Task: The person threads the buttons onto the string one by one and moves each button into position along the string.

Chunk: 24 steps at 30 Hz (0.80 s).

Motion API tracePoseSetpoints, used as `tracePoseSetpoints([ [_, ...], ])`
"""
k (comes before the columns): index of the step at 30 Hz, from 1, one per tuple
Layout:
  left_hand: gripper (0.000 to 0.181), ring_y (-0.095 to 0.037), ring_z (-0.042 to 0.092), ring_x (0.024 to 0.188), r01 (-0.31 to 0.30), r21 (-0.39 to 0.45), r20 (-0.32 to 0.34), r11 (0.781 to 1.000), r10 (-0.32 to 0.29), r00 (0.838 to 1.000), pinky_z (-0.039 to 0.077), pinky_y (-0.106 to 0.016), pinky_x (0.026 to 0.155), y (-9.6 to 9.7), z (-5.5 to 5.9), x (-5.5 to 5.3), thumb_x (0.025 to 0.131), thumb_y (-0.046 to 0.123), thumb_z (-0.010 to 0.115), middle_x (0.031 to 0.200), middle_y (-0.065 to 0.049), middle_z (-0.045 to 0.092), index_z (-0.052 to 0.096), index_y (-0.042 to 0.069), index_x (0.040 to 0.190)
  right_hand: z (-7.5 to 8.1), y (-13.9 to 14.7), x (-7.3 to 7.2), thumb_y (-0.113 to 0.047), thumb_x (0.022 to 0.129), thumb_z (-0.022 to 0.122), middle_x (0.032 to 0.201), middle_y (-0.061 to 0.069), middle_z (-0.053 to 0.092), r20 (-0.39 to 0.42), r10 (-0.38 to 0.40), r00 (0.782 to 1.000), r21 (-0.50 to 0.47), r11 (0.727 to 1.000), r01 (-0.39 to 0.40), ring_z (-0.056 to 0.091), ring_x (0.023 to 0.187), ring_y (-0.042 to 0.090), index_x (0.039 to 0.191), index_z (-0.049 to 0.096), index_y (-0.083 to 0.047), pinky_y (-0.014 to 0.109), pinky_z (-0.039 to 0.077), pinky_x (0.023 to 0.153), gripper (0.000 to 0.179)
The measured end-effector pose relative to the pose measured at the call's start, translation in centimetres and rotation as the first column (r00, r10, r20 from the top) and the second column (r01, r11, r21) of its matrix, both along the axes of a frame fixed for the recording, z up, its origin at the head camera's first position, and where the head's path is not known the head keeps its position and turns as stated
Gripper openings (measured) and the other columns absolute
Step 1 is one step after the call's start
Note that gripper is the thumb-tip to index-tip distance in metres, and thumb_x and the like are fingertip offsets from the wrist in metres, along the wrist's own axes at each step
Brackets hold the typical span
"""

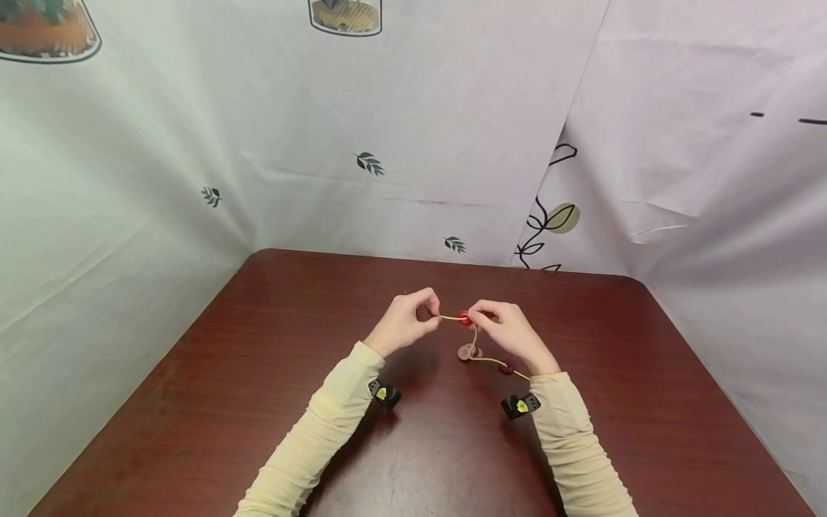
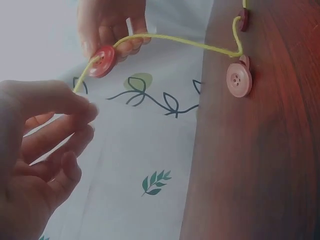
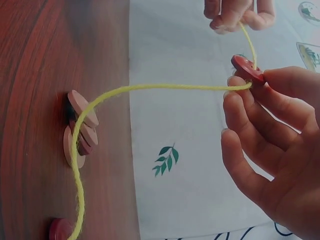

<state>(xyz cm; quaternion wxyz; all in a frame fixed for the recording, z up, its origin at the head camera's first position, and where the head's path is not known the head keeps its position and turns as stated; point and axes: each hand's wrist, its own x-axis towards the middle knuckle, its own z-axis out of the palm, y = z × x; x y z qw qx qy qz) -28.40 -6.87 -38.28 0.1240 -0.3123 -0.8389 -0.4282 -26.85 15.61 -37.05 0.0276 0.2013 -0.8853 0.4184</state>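
Note:
Above the table, my left hand pinches a yellow string between thumb and forefinger. My right hand holds a red button at its edge between thumb and finger. The string passes through the red button and stretches from it to my left fingers. From the button's other side it drops to several pale pink buttons, bunched on the table and partly overlapping. Farther along the string, a dark red button lies near my right wrist.
The brown wooden table has rounded far corners. White cloth printed with leaves hangs behind it and along both sides. Black wrist cameras are strapped over the pale sleeves.

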Motion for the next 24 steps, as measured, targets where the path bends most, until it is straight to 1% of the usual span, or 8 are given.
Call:
tracePoseSetpoints([
  [4, 0.017, -0.010, 0.055, 0.066, 0.005, -0.031, -0.002, 1.000, -0.005, 1.000, 0.046, -0.025, 0.061, 0.05, 0.08, 0.02, 0.083, 0.006, 0.073, 0.076, -0.001, 0.065, 0.058, 0.012, 0.085, -0.02, 0.27, -0.04, -0.019, 0.096, 0.060, 0.079, 0.011, 0.068, 0.007, -0.012, 1.000, -0.012, 1.000, 0.012, 0.058, 0.068, 0.014, 0.093, 0.070, -0.010, 0.030, 0.047, 0.069, 0.014],
  [6, 0.014, -0.013, 0.059, 0.071, 0.021, -0.037, 0.017, 0.999, -0.021, 1.000, 0.050, -0.033, 0.067, 0.14, 0.04, 0.02, 0.083, 0.007, 0.073, 0.078, -0.002, 0.067, 0.060, 0.010, 0.089, -0.01, 0.31, -0.08, -0.019, 0.096, 0.059, 0.079, 0.011, 0.068, 0.008, -0.009, 1.000, -0.015, 1.000, 0.010, 0.058, 0.068, 0.014, 0.094, 0.070, -0.009, 0.030, 0.047, 0.069, 0.014],
  [9, 0.016, -0.016, 0.062, 0.076, 0.049, -0.044, 0.061, 0.998, -0.046, 0.997, 0.052, -0.042, 0.073, 0.28, -0.08, 0.04, 0.083, 0.009, 0.074, 0.079, -0.003, 0.068, 0.064, 0.009, 0.095, -0.01, 0.33, -0.13, -0.018, 0.096, 0.059, 0.078, 0.011, 0.068, 0.002, -0.005, 1.000, -0.013, 1.000, 0.005, 0.058, 0.068, 0.014, 0.094, 0.070, -0.009, 0.029, 0.046, 0.068, 0.014],
  [10, 0.017, -0.016, 0.063, 0.076, 0.053, -0.051, 0.072, 0.997, -0.049, 0.996, 0.052, -0.042, 0.073, 0.33, -0.16, 0.02, 0.083, 0.011, 0.075, 0.080, -0.002, 0.068, 0.065, 0.009, 0.096, -0.01, 0.33, -0.14, -0.018, 0.096, 0.059, 0.078, 0.011, 0.068, 0.002, -0.003, 1.000, -0.010, 1.000, 0.003, 0.058, 0.068, 0.014, 0.094, 0.070, -0.009, 0.029, 0.046, 0.068, 0.014],
  [12, 0.016, -0.014, 0.061, 0.075, 0.052, -0.068, 0.083, 0.996, -0.046, 0.995, 0.052, -0.036, 0.071, 0.39, -0.26, 0.03, 0.083, 0.017, 0.076, 0.079, -0.001, 0.068, 0.066, 0.011, 0.094, 0.01, 0.33, -0.15, -0.018, 0.096, 0.059, 0.077, 0.010, 0.068, 0.001, -0.002, 1.000, -0.007, 1.000, 0.002, 0.058, 0.068, 0.014, 0.093, 0.070, -0.009, 0.029, 0.046, 0.068, 0.014],
  [16, 0.010, -0.010, 0.057, 0.071, 0.037, -0.092, 0.063, 0.995, -0.031, 0.998, 0.045, -0.022, 0.065, 0.46, -0.35, 0.03, 0.086, 0.022, 0.074, 0.077, 0.002, 0.066, 0.068, 0.014, 0.087, 0.07, 0.32, -0.11, -0.018, 0.096, 0.059, 0.078, 0.009, 0.068, 0.005, 0.000, 1.000, -0.006, 1.000, 0.000, 0.058, 0.069, 0.014, 0.093, 0.070, -0.009, 0.030, 0.046, 0.070, 0.014],
  [20, 0.007, -0.010, 0.054, 0.067, 0.027, -0.105, 0.046, 0.994, -0.022, 0.999, 0.043, -0.019, 0.061, 0.49, -0.38, 0.04, 0.087, 0.019, 0.071, 0.075, 0.001, 0.067, 0.069, 0.013, 0.085, 0.09, 0.34, -0.09, -0.018, 0.096, 0.059, 0.078, 0.009, 0.068, 0.005, 0.001, 1.000, -0.009, 1.000, -0.001, 0.059, 0.069, 0.014, 0.094, 0.070, -0.009, 0.030, 0.046, 0.071, 0.014],
  [24, 0.009, -0.008, 0.054, 0.067, 0.022, -0.101, 0.058, 0.995, -0.016, 0.998, 0.044, -0.019, 0.062, 0.56, -0.40, 0.14, 0.087, 0.022, 0.072, 0.075, 0.002, 0.066, 0.068, 0.014, 0.086, 0.12, 0.40, -0.05, -0.018, 0.096, 0.059, 0.079, 0.010, 0.068, 0.008, 0.000, 1.000, -0.009, 1.000, 0.000, 0.059, 0.069, 0.014, 0.094, 0.070, -0.008, 0.030, 0.046, 0.071, 0.015],
])
